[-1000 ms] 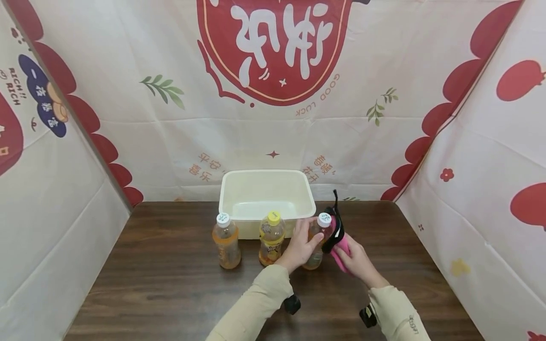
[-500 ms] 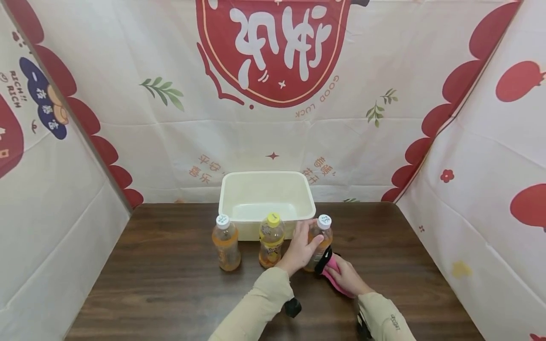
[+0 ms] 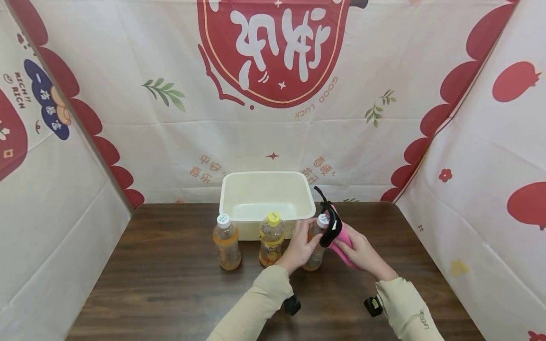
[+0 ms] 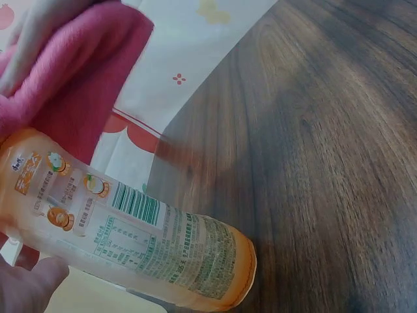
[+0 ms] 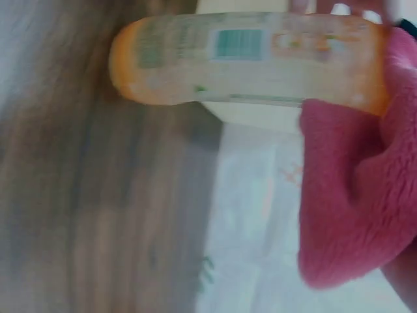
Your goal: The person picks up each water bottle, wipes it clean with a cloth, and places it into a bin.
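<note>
My left hand (image 3: 297,249) grips a clear plastic bottle (image 3: 315,259) with a white cap and an orange band, upright on the table. In the left wrist view, the barcode side of this bottle (image 4: 163,238) shows, with my thumb near its upper part. A pink fuzzy cloth (image 3: 344,238) with a black section and a black cord is held by my right hand (image 3: 360,251). The cloth lies against the bottle's upper right side and partly covers it in the head view. In the right wrist view, the pink cloth (image 5: 352,195) touches the bottle's orange upper end.
A yellow-capped bottle (image 3: 271,241) and another white-capped bottle (image 3: 228,246) stand to the left on the brown wooden table (image 3: 170,284). Behind them is a cream plastic basin (image 3: 249,229). Printed cloth walls (image 3: 273,132) enclose the back and sides.
My right hand moved the pink cloth down to the bottle's lower side, then back up near the cap. The left hand and bottle stayed about where they were.
</note>
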Demonstrator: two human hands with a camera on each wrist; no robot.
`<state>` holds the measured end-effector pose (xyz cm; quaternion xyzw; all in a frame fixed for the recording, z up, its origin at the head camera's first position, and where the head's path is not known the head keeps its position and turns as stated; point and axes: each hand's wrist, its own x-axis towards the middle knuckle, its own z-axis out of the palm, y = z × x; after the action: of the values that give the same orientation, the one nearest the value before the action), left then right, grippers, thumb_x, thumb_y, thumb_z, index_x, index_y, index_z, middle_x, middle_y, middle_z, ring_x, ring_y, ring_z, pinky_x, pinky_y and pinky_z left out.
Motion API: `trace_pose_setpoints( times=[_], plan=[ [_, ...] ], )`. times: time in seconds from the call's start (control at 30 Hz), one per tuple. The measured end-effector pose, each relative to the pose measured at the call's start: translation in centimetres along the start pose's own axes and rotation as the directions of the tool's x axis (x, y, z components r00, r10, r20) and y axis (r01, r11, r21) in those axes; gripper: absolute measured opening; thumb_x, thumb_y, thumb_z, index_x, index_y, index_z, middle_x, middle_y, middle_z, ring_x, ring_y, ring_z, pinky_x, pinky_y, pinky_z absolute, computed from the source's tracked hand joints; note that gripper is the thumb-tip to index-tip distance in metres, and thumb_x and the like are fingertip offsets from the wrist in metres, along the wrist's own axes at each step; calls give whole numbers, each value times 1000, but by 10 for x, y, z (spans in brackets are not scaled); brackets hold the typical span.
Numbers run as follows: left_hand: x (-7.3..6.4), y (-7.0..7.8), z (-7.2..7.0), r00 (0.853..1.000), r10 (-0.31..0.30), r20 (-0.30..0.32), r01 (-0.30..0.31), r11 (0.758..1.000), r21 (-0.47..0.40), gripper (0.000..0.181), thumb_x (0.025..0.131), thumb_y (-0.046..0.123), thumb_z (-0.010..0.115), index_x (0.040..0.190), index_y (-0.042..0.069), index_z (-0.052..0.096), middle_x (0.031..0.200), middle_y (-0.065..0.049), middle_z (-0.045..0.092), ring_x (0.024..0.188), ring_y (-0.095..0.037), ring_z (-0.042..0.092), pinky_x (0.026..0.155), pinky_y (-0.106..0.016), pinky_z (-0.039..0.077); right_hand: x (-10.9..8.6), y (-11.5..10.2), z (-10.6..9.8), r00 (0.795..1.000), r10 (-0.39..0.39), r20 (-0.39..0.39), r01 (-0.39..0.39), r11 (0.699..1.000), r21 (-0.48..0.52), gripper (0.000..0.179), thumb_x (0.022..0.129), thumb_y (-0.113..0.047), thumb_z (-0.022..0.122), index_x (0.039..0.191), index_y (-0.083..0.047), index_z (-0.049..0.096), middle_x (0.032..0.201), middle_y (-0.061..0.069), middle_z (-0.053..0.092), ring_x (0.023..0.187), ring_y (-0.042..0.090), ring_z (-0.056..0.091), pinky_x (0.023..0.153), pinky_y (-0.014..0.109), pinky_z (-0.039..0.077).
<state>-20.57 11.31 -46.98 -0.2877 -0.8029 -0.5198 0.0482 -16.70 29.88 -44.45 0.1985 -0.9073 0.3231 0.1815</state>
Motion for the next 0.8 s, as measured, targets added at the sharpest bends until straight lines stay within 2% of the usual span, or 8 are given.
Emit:
trace_pose_setpoints(
  times=[0.13,0.27,0.33,0.4,0.53,0.7,0.8],
  plan=[
    [0,1,0,1000,-18,22,18,1000,-15,44,95,32,45,132,11,36,122,-10,37,113,-23,37,95,-41,35,-7,7,12,996,78,-36,-76,995,72,31,82,-1,64,111,3,56,93,13,64,79,5,55,68,23,47],
    [0,1,-1,999,-40,31,40,999,-27,44,95,32,45,132,11,35,125,-10,35,116,-24,34,97,-43,34,-21,20,32,989,129,-67,-122,987,106,26,80,2,63,105,4,57,83,10,64,73,8,55,63,29,47],
    [1,1,0,999,-36,27,37,999,-26,44,95,31,45,132,11,35,125,-10,35,116,-24,34,97,-43,33,-29,29,45,989,142,-44,-138,987,76,27,79,2,65,105,4,58,85,11,65,76,13,57,64,31,48],
    [0,1,1,999,-24,27,24,999,-26,43,95,29,45,132,10,35,124,-11,35,115,-25,34,96,-43,33,-39,39,58,987,161,17,-162,986,26,29,79,-1,66,106,4,58,89,10,65,80,16,59,68,33,49],
    [-1,2,1,1000,-5,26,5,1000,-21,43,95,28,45,132,9,35,124,-12,35,115,-26,35,96,-42,34,-53,53,75,968,210,136,-210,978,-16,32,80,-4,66,110,3,58,97,10,64,89,21,60,77,38,48],
    [0,1,0,999,10,30,-10,1000,-19,43,95,28,44,132,8,34,125,-13,35,116,-26,35,96,-43,34,-53,55,76,959,248,140,-252,968,8,33,81,-8,65,112,2,58,100,11,64,92,23,59,80,41,47],
    [1,0,-3,1000,5,28,-4,1000,-18,43,95,28,44,132,9,34,125,-13,35,116,-26,35,97,-43,34,-45,47,66,938,307,161,-318,947,48,32,84,-14,63,112,2,58,95,9,64,86,19,58,76,36,47]
  ],
)
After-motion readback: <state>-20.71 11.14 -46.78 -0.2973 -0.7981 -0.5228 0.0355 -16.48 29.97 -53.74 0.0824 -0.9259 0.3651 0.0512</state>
